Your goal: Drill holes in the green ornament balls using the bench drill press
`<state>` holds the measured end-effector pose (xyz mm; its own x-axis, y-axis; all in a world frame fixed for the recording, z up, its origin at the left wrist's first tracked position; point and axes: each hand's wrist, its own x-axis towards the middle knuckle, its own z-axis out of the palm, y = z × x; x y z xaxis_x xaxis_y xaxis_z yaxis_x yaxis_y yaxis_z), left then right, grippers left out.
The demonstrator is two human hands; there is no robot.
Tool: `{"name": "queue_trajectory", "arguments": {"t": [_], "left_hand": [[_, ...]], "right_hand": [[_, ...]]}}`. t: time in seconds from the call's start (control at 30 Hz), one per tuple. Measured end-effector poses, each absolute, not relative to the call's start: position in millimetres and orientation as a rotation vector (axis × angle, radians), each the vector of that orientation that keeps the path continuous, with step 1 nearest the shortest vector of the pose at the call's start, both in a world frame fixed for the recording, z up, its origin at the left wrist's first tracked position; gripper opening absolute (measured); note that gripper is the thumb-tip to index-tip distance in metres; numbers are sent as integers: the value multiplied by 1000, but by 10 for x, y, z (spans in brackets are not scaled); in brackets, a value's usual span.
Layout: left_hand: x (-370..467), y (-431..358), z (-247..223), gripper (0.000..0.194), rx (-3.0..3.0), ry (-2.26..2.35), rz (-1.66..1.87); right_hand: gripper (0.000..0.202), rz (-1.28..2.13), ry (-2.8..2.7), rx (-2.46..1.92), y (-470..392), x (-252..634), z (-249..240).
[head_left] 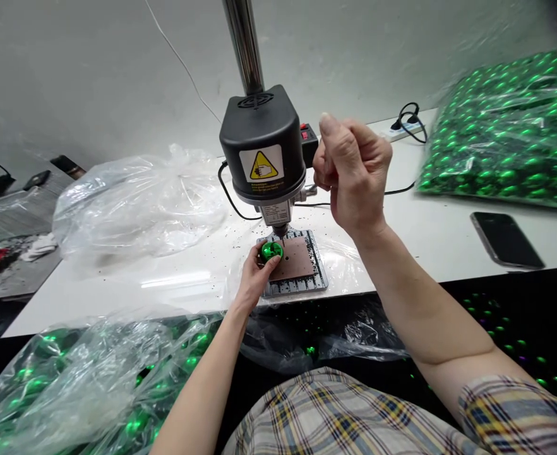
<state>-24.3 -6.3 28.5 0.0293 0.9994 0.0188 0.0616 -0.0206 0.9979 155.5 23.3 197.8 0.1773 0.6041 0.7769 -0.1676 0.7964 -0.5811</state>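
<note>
A small black bench drill press [264, 139] with a yellow warning sticker stands in front of me on its slotted metal base [288, 288]. My left hand [256, 270] pinches a shiny green ball [272, 251] at the left side of a brown board [298, 259] on that base. The ball sits beneath the chuck [281, 229], and dark marks show on its top; whether the bit touches it I cannot tell. Raised at the right of the motor head, my right hand [352, 167] is closed around the feed lever [309, 191], most of which the fingers hide.
A large clear bag of green balls [506, 133] lies at the right, near a phone [506, 240] and a power strip [404, 129]. Crumpled clear plastic [141, 202] covers the left of the white table [174, 284]. Another bag of green balls [84, 379] hangs below the front edge.
</note>
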Motion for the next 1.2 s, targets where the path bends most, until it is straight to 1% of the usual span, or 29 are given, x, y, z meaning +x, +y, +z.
{"name": "queue_trajectory", "arguments": {"t": [0.1, 0.23, 0.37, 0.47, 0.57, 0.7, 0.87, 1.03, 1.2], "left_hand": [[-209, 6, 193, 62, 1306, 1275, 1152], [-146, 63, 105, 60, 1393, 1293, 1176], [-59, 66, 87, 56, 1664, 1485, 1160], [-1, 52, 73, 57, 1747, 1565, 1189], [26, 32, 57, 61, 1705, 1560, 1215], [22, 0, 56, 59, 1650, 1525, 1240], [5, -15, 50, 57, 1696, 1501, 1243], [-8, -21, 39, 61, 1725, 1500, 1217], [-2, -34, 63, 59, 1732, 1486, 1227]], "right_hand": [[56, 564, -1291, -426, 236, 1554, 1976], [54, 596, -1257, -382, 245, 1549, 1969], [57, 597, -1253, -391, 248, 1543, 1966], [56, 612, -1248, -370, 242, 1544, 1978], [54, 623, -1249, -378, 232, 1550, 1994], [53, 621, -1260, -375, 175, 1559, 1964], [53, 537, -1280, -388, 51, 1552, 1857], [51, 526, -1296, -352, 22, 1555, 1793], [54, 447, -1320, -365, 28, 1563, 1668]]}}
